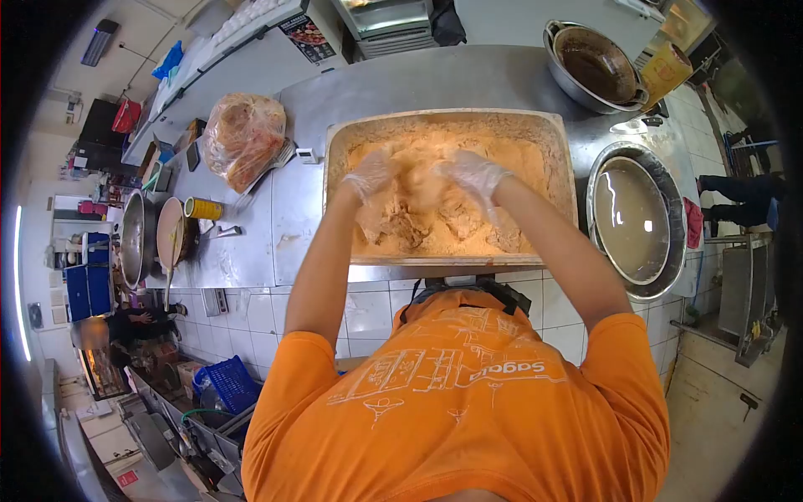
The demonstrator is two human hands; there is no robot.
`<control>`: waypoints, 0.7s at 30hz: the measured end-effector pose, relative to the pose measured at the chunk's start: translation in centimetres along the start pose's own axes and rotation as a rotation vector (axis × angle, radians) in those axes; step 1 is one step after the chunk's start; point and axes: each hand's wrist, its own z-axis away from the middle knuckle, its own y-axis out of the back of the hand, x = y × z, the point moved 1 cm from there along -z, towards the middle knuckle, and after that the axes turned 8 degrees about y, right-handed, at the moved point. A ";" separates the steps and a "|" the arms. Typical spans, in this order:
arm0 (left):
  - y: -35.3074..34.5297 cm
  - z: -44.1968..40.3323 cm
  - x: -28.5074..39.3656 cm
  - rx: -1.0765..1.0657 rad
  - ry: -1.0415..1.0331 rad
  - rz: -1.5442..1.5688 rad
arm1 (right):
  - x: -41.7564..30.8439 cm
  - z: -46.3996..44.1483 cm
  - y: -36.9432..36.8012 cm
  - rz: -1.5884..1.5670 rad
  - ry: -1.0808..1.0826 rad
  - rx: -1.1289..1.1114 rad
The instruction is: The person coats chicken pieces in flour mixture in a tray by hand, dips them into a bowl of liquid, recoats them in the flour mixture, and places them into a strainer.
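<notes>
A wide metal tray [548,125] full of orange-tinted flour stands on the steel table in front of me. Coated lumpy pieces [403,227] lie in the flour along its near side. My left hand [374,174], in a clear plastic glove, is in the left half of the tray, its fingers hidden by flour and blur. My right hand [475,174], gloved the same way, is over the flour right of centre; its fingertips are smeared too. Flour between the hands looks hazy. Whether either hand holds a piece cannot be made out.
Right of the tray stands a metal bowl of cloudy liquid [633,219], with stacked pots [595,69] behind it. To the left are a plastic bag of food [242,138], a yellow can [203,208] and pans [139,238]. Other people are at both far sides.
</notes>
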 end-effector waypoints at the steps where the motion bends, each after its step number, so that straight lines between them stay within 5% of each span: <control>1: 0.6 -1.6 -3.9 -0.030 -0.011 -0.116 | -1.0 0.6 0.0 -0.011 0.018 0.035; 3: 0.5 -1.4 -5.4 -0.011 -0.029 -0.352 | -2.9 1.7 -0.1 -0.034 0.052 0.103; 5: -0.9 0.0 -4.6 0.048 0.031 -0.522 | -1.4 3.3 1.6 -0.308 -0.298 0.172; 8: -2.3 3.1 -0.4 -0.031 0.399 -0.531 | 1.6 6.8 4.4 -0.014 -0.613 0.023; 11: -4.1 2.8 -2.1 -0.100 0.353 -0.806 | 4.6 9.6 3.3 -0.252 -0.698 -0.123; 17: -3.3 4.5 0.3 -0.209 0.360 -0.458 | 7.1 4.7 -2.6 -0.513 -0.516 -0.267; 21: -4.9 3.8 -1.6 0.018 0.319 -0.145 | 4.2 1.3 -4.4 -0.527 -0.591 -0.186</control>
